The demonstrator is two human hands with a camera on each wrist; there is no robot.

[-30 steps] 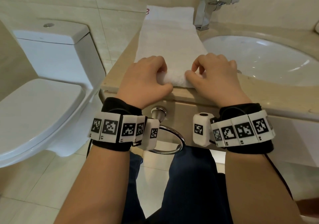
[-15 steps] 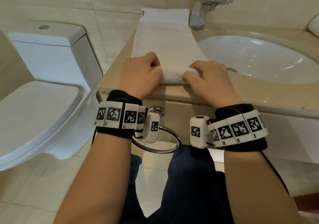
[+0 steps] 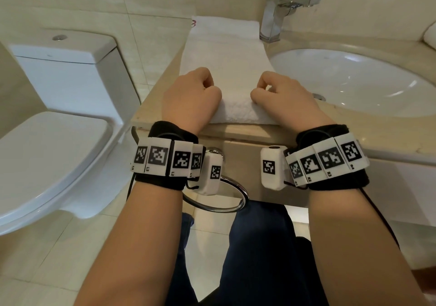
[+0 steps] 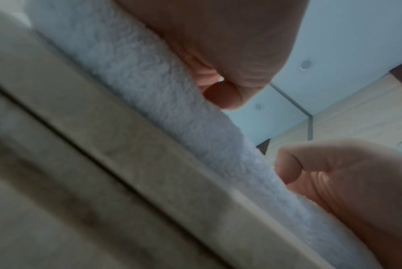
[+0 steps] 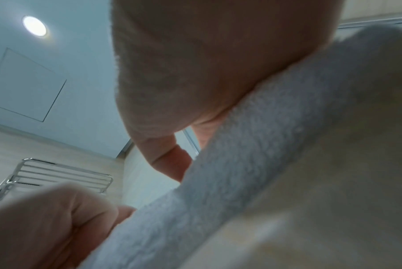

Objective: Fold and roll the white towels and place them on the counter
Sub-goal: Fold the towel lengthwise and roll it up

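The white towel (image 3: 226, 69) is lying in a long folded strip on the table (image 3: 354, 138) beside the sink (image 3: 354, 81), its near end rolled. The left hand (image 3: 191, 98) and right hand (image 3: 283, 95) are curling round that roll's two ends. Soft, light terry is likely loosening unless pressed evenly at both ends.

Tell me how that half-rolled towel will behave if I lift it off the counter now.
Probably floppy: the towel is soft terry, and its unrolled length lies limp along the counter. The rolled end would likely loosen, since only the left hand and right hand seem to hold it. It looks light, and its nap unlikely to slip.
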